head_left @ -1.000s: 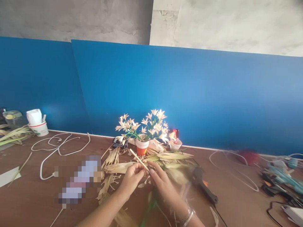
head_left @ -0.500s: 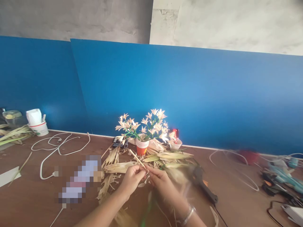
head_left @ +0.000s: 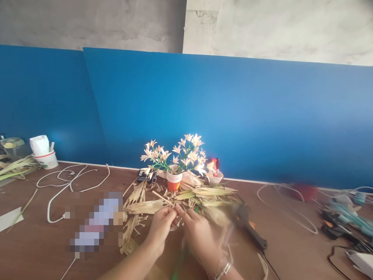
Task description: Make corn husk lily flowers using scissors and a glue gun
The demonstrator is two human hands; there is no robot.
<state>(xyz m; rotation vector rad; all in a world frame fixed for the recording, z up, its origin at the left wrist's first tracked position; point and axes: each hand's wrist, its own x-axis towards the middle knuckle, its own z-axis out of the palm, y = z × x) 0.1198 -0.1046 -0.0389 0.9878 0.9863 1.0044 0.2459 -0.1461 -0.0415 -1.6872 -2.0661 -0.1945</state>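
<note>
My left hand point(head_left: 160, 228) and my right hand point(head_left: 197, 234) meet low in the middle of the view, fingertips pinched together on a thin pale stick point(head_left: 162, 198) that slants up to the left. Both hands are closed on it. A bracelet shows on my right wrist. Under and behind the hands lies a heap of dried husk leaves point(head_left: 145, 206). Just beyond stands an orange paper cup point(head_left: 174, 181) holding pale handmade flowers point(head_left: 175, 153) on green stems.
A black glue gun point(head_left: 250, 229) lies right of my hands on the brown table point(head_left: 35, 249). White cables point(head_left: 68, 182) loop at the left, more cables and tools at the right. A white cup point(head_left: 43, 153) stands far left against the blue wall panel.
The stick has tilted lower and shifted left. Both hands have drawn a little nearer to me and the right hand has closed in on the left.
</note>
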